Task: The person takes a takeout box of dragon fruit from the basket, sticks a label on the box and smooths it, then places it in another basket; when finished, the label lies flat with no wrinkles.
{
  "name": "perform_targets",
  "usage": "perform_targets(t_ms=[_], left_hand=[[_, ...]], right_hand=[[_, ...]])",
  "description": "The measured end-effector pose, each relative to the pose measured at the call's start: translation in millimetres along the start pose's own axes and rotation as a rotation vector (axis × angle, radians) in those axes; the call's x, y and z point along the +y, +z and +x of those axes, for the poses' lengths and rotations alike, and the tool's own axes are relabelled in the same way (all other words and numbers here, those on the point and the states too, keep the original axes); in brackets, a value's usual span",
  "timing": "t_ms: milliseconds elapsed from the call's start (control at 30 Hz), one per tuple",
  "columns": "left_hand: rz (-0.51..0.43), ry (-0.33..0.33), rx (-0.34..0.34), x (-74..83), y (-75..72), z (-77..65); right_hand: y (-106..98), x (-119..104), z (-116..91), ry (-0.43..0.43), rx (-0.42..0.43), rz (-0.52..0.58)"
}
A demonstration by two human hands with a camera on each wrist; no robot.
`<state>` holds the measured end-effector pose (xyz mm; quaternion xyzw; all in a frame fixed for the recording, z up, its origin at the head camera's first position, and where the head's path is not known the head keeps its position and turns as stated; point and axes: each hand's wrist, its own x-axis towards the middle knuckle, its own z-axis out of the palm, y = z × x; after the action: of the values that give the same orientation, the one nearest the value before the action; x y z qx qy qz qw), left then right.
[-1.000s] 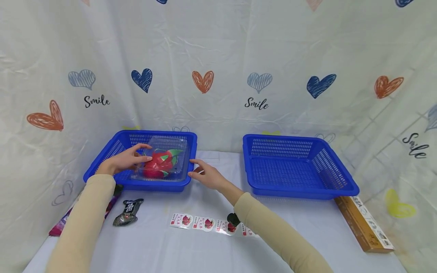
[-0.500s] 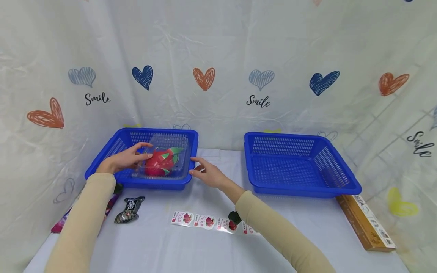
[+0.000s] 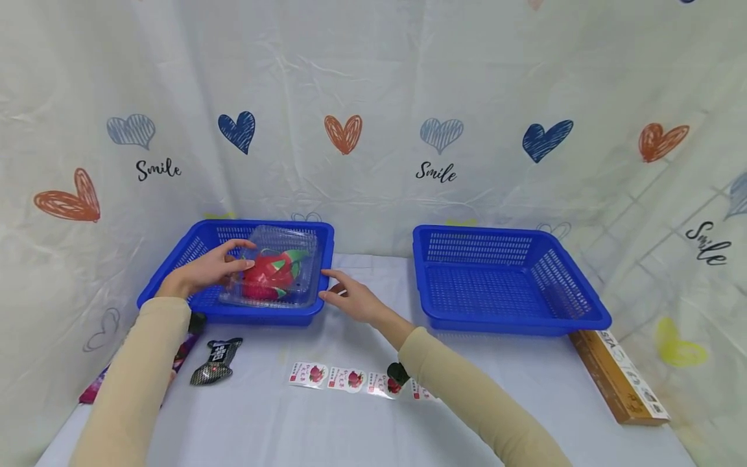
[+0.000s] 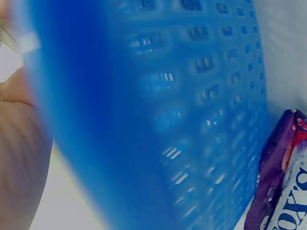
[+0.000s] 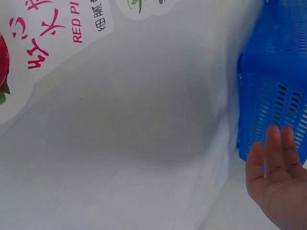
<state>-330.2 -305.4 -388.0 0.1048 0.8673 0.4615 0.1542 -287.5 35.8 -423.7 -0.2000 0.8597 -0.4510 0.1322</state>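
Note:
In the head view, a clear plastic clamshell box (image 3: 303,290) with a red, green-tipped dragon fruit (image 3: 268,275) inside lies in the left blue basket (image 3: 294,316). My left hand (image 3: 205,267) reaches over the basket's near left side and grips the box's left edge, thumb and index finger apart; its other fingers are hidden. The basket wall fills most of the left wrist view. At the basket's right rim is my right hand (image 3: 355,298), index fingertip at the rim and thumb lower by the outer wall. Its fingers look loose in the right wrist view, holding nothing.
Another blue basket (image 3: 484,285) stands to the right, a long brown box (image 3: 620,383) by its near corner. In front lie a strip of dragon fruit stickers (image 3: 347,380) and a small black packet (image 3: 217,363). A purple bag (image 4: 276,172) sits beside the left basket.
The far edge of the clear box has risen slightly against the basket's back rim. Both hands stay nearly in place; the whole head view shifts a little.

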Motion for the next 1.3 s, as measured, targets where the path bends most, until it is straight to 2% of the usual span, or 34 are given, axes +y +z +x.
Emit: perform_targets(t_ms=[233,467,667,833,1000,1300], left_hand=[[0.007,0.022,0.05,9.0,-5.9,-3.4],[0.023,0.046,0.073,13.7,-12.3,-8.5],[-0.002,0.098,0.081,21.7,-15.4,-8.4],[-0.031,0.12,0.102,31.2,-13.2,-4.7],[-0.021,0.133,0.102,42.6,-9.4,-1.0],[-0.065,0.121,0.099,65.5,0.5,-4.3]], right_hand=[[0.8,-0.5,-1.2,0.001,0.003,-0.012],[2.3,1.2,0.3,0.006,0.003,-0.007],[0.3,-1.6,-1.7,-0.029,-0.002,-0.015],[-3.4,-4.0,0.0,-0.036,0.092,-0.038],[-11.7,-8.6,1.2,-0.032,0.192,0.044],[-17.4,-17.7,2.9,-0.093,0.152,0.193]])
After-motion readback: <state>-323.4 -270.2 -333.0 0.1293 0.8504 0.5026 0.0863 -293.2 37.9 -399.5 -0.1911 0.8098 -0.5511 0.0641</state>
